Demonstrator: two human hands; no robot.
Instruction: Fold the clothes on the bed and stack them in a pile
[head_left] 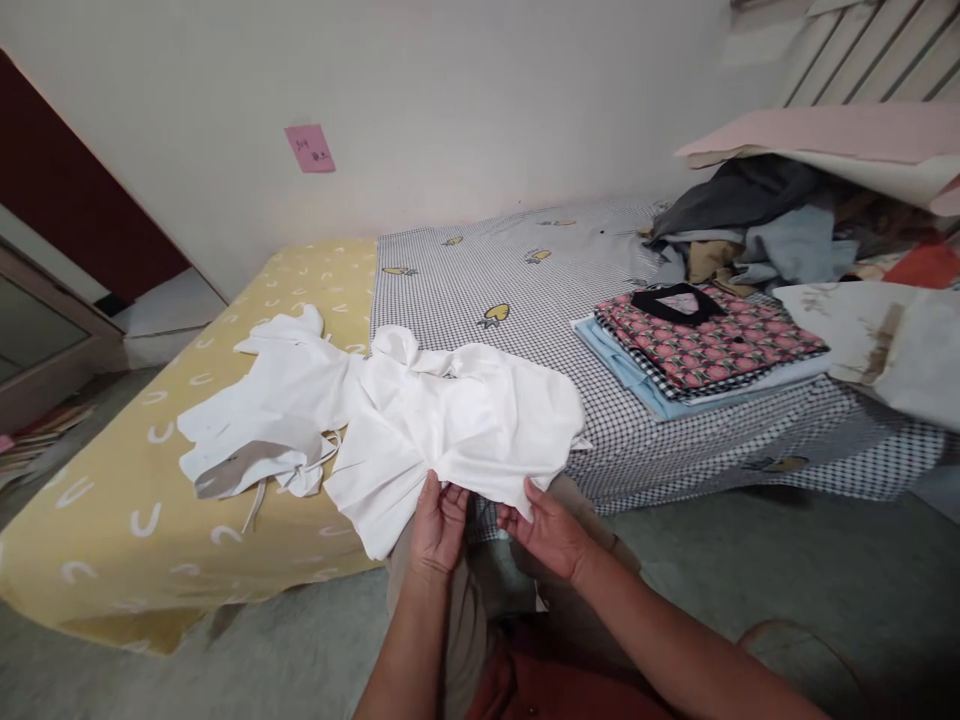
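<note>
A white garment [480, 410] with gathered folds lies over the near edge of the bed, partly above my knees. My left hand [441, 522] pinches its lower edge near the middle, thumb on top of the cloth. Farther right, my right hand [547, 530] grips a corner of the same edge between thumb and fingers. To the left, another white garment [277, 400] with thin cords lies on the yellow cloth; it touches or overlaps the first, and I cannot tell whether they are joined.
Yellow patterned cloth [97, 560] and a black-and-white checked sheet [457, 270] cover the bed. Folded clothes [720, 345] are stacked at right, before a heap of loose clothes [787, 235] under pink sheets [840, 135]. A pink note [310, 148] is on the wall.
</note>
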